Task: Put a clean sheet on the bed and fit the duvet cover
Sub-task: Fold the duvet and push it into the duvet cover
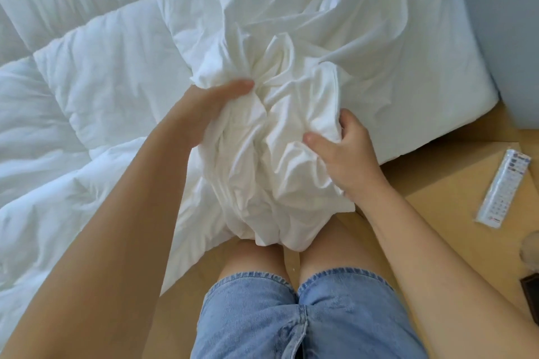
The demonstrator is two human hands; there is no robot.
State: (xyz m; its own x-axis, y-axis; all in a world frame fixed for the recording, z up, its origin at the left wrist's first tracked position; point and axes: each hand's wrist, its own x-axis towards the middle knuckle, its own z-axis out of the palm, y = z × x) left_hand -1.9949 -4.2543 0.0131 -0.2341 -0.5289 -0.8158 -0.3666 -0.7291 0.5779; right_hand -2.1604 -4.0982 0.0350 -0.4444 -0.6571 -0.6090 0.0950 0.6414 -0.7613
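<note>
Obs.: a bunched white cotton cloth [271, 140] is held up over the bed edge, just in front of the knees. It is judged to be the duvet cover, since the white-sheeted mattress [437, 67] looks dressed already; an opening cannot be made out.

Key relation: the long axis of the bundle runs away from the body. The near end hangs by the blue denim shorts [291, 315]. The far end fans out loose over the mattress. The white quilted duvet [87, 90] lies to the left of the bundle and touches its lower left flank. The left grip [215, 108] is therefore the nearer one to the duvet, and the right grip [347, 148] is well apart from it.

Grip state:
- Left: the thumb is laid over the upper left folds. The fingers are buried in cloth, and a fold appears clamped between them.
- Right: it is closed narrowly on the right flank, with the thumb pressed into the front and the fingers curled round the edge.

Judgement: a hem or corner is being sought. The next move needs the bundle carried leftward toward the duvet.

Also noted: a plastic-wrapped white remote control [504, 186] lies on the light wooden surround [437, 183] at the right.
</note>
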